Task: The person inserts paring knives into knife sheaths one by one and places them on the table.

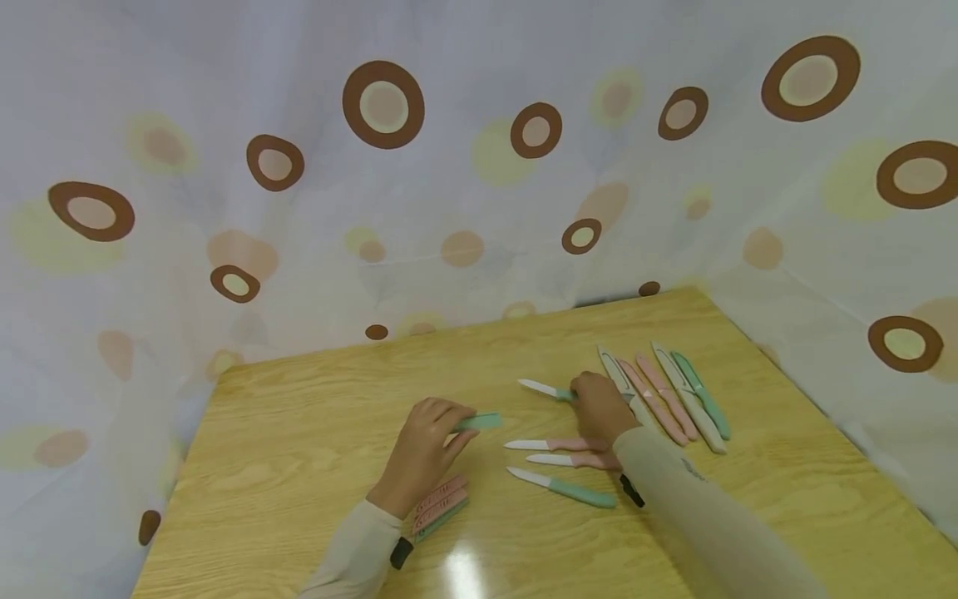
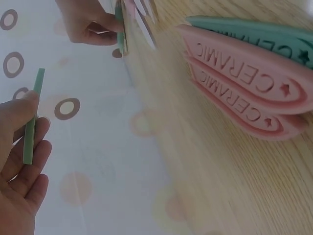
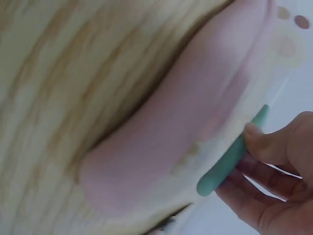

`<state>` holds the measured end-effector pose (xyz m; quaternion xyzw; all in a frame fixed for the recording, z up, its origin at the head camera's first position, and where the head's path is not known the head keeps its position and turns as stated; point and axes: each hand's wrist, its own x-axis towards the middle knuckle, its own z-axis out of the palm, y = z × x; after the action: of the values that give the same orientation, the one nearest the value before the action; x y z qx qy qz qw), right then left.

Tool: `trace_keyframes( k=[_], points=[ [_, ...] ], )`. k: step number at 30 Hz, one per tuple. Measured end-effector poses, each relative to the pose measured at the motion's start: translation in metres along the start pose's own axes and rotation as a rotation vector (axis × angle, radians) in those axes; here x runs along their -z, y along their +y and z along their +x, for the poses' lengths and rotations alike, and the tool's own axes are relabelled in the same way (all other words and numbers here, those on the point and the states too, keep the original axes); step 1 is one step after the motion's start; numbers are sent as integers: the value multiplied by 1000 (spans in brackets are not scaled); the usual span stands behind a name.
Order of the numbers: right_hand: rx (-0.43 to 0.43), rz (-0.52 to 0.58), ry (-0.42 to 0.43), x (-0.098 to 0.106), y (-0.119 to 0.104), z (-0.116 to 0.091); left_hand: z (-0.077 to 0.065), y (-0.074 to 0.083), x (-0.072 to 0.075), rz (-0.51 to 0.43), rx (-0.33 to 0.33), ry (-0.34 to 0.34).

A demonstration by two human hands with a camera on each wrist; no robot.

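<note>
My left hand (image 1: pixel 430 441) pinches a green blade sheath (image 1: pixel 479 422) between thumb and fingers, above the table. A green-handled knife (image 3: pixel 227 164) with a white blade is in my right hand (image 1: pixel 599 408), gripped by its handle, the blade pointing left towards the sheath. Blade and sheath are apart. Below my right hand lie two pink-handled knives (image 1: pixel 572 444) and another green-handled knife (image 1: pixel 580 491), their white blades bare and pointing left. Beside my left wrist lie two pink sheaths (image 2: pixel 234 68) and a green sheath (image 2: pixel 259 36), the pink ones lettered CERAMIC.
To the right of my right hand lies a row of sheathed knives: pink ones (image 1: pixel 666 395), cream ones (image 1: pixel 692 399) and a green one (image 1: pixel 703 395). The wooden table (image 1: pixel 299 433) meets a patterned cloth (image 1: pixel 449 166) at its back and sides.
</note>
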<state>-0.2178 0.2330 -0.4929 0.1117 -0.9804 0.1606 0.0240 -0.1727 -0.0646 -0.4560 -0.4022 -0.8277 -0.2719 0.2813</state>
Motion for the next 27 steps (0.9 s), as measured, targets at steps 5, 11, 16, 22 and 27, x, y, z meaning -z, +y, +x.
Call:
trace_keyframes(
  k=[5, 11, 16, 22, 27],
  points=[
    [81, 48, 183, 13, -16, -13, -4, -3, 0, 13, 20, 9],
    [221, 96, 402, 30, -40, -36, -4, -5, 2, 29, 49, 23],
    [327, 55, 487, 36, -52, -51, -3, -5, 4, 38, 55, 25],
    [418, 35, 507, 38, -61, -62, -2, -4, 7, 40, 64, 25],
    [422, 4, 512, 39, -64, -64, 1, -3, 9, 32, 54, 34]
  ],
)
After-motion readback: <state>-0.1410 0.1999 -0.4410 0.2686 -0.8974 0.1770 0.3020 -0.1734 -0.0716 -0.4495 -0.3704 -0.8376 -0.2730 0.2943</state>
